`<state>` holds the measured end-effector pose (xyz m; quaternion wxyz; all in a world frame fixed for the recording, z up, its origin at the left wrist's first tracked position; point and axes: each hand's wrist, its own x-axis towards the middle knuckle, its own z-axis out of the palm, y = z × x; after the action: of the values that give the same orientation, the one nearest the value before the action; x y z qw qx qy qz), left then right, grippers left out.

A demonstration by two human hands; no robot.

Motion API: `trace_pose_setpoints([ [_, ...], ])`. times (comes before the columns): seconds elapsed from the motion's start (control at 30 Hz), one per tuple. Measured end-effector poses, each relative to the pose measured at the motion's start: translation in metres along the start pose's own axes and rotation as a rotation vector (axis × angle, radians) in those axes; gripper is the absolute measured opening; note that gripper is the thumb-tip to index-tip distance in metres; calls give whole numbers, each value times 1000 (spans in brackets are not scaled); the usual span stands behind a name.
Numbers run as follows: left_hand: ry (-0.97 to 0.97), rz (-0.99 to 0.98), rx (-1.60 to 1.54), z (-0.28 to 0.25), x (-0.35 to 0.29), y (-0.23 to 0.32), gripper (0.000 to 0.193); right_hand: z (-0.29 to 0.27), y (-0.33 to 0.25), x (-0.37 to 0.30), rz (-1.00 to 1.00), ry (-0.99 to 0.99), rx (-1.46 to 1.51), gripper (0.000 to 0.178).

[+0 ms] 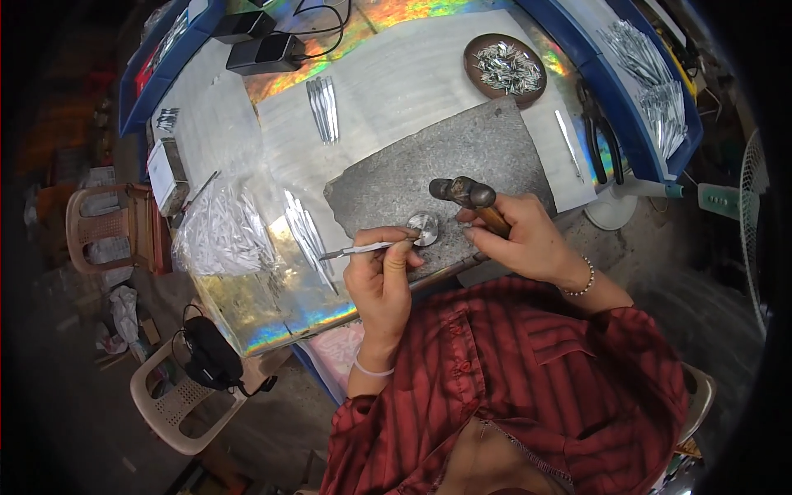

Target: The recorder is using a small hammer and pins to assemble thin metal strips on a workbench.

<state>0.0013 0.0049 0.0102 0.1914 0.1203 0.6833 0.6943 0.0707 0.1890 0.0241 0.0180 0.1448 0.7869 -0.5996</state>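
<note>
My left hand [381, 279] is closed in a pinch round a slim silver metal rod [356, 250], which points out to the left. The rod's other end is at a small round shiny metal dish [426, 234] on the grey stone slab [388, 181]. In my right hand [532, 243] is a hammer [472, 194], gripped by its wooden handle close to the head. The head is raised over the slab, beyond the dish. My right thumb and forefinger come close together near the slab; whether a small piece is between them I cannot tell.
A brown bowl [471, 66] of small metal pieces stands beyond the slab. Slim silver rods [307, 227] lie to the left, beside a clear plastic bag [224, 231] of similar pieces. Black-handled pliers [596, 136] lie right, by a blue bin [577, 51]. Chairs [177, 404] stand left.
</note>
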Motion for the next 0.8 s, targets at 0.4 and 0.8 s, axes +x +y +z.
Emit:
trace_pose_setpoints([
  [0.4, -8, 16, 64, 2, 0, 0, 6, 0, 2, 0, -36, 3, -8, 19],
  [0.8, -26, -2, 78, 1, 1, 2, 7, 3, 6, 0, -81, 38, -19, 19],
])
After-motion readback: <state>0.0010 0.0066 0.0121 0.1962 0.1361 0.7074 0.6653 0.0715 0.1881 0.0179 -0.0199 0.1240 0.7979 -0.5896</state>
